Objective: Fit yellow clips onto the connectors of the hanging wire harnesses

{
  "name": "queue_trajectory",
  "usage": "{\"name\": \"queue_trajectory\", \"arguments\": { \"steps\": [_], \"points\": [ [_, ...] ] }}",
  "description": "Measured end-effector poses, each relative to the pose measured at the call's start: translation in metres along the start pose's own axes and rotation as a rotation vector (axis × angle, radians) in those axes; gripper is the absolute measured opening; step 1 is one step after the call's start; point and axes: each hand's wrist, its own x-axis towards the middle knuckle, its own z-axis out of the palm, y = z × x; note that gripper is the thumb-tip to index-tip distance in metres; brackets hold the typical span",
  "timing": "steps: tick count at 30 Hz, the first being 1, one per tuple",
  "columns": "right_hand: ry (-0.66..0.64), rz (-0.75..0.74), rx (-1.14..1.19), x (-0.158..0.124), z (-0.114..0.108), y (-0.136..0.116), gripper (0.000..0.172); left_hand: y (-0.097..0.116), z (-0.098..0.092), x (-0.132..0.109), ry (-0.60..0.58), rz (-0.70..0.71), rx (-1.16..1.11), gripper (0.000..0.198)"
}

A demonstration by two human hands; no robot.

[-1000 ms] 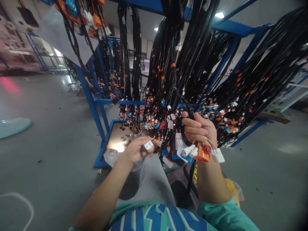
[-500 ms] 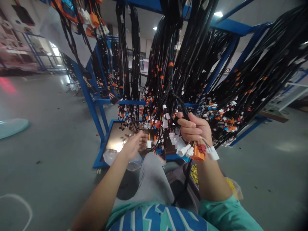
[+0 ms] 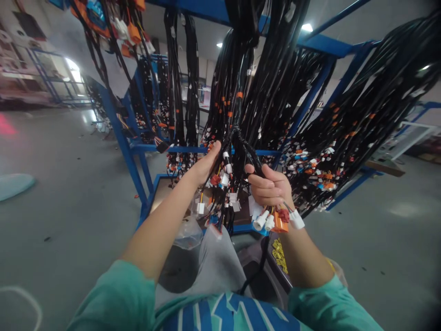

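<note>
My right hand is closed around a black taped branch of a hanging wire harness. Below its fingers dangle white connectors, an orange connector, a red connector and a white tag. My left hand reaches up beside the other branches, one digit stretched out along them; its remaining fingers are hidden behind the hand and wires. Close to it hang a red connector and white connectors. Lower down, a white connector hangs on a yellow wire.
A blue metal rack carries dense bundles of black harnesses on both sides. A clear plastic bag lies at its base. Near my legs stands a grey bin, with yellow parts beside it.
My left hand has risen from low beside the white connector on the yellow wire up to the harness branches. My right hand keeps its hold on the branch, shifted slightly left in view.
</note>
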Motion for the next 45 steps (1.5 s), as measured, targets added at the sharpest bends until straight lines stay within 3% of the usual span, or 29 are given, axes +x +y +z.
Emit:
{"name": "queue_trajectory", "arguments": {
  "steps": [3, 6, 10, 14, 17, 20, 22, 25, 27, 28, 31, 33, 36, 38, 41, 45],
  "points": [
    [-0.049, -0.002, 0.009, -0.003, -0.007, 0.000, 0.016, 0.003, 0.004, 0.002, -0.181, -0.215, -0.121, 0.048],
    [-0.071, -0.008, -0.006, -0.009, -0.015, -0.002, 0.017, 0.003, 0.006, -0.001, -0.204, -0.242, -0.191, 0.031],
    [0.064, -0.021, -0.106, -0.013, -0.020, -0.004, 0.018, 0.007, 0.009, -0.004, -0.176, -0.254, -0.221, 0.026],
    [0.235, -0.054, -0.247, -0.010, -0.022, 0.002, 0.026, 0.008, 0.009, -0.003, -0.075, -0.223, -0.190, 0.021],
    [0.355, -0.113, -0.426, -0.007, -0.025, 0.013, 0.043, 0.002, 0.003, -0.001, -0.005, -0.168, -0.124, 0.012],
    [0.411, -0.109, -0.488, -0.004, -0.029, 0.025, 0.052, -0.006, -0.003, 0.002, 0.059, -0.094, -0.026, 0.009],
    [0.418, -0.105, -0.415, -0.002, -0.032, 0.031, 0.046, -0.011, -0.004, 0.000, 0.149, -0.019, 0.101, 0.010],
    [0.472, -0.119, -0.233, 0.004, -0.034, 0.037, 0.029, -0.018, 0.004, -0.012, 0.436, 0.266, 0.383, 0.011],
    [0.556, -0.132, -0.105, 0.010, -0.033, 0.040, 0.014, -0.024, 0.015, -0.025, 0.542, 0.420, 0.456, 0.017],
    [0.597, -0.126, -0.049, 0.013, -0.033, 0.042, 0.008, -0.027, 0.021, -0.033, 0.502, 0.407, 0.411, 0.015],
    [0.667, -0.069, 0.064, 0.023, -0.033, 0.046, 0.016, -0.036, 0.037, -0.050, 0.259, 0.129, -0.023, 0.005],
    [0.689, -0.069, 0.090, 0.028, -0.035, 0.050, 0.018, -0.040, 0.043, -0.056, 0.193, -0.055, -0.330, 0.008],
    [0.817, -0.228, -0.015, 0.035, -0.041, 0.059, 0.011, -0.042, 0.045, -0.058, 0.141, -0.238, -0.615, 0.018],
    [0.950, -0.365, -0.220, 0.037, -0.046, 0.063, 0.011, -0.043, 0.044, -0.059, 0.107, -0.273, -0.617, 0.017],
    [1.101, -0.572, -0.634, 0.036, -0.052, 0.065, 0.024, -0.049, 0.042, -0.060, 0.036, -0.348, -0.466, 0.016],
    [1.117, -0.634, -1.113, 0.028, -0.054, 0.058, 0.032, -0.055, 0.039, -0.059, -0.146, -0.469, -0.290, 0.015]
  ]
}}
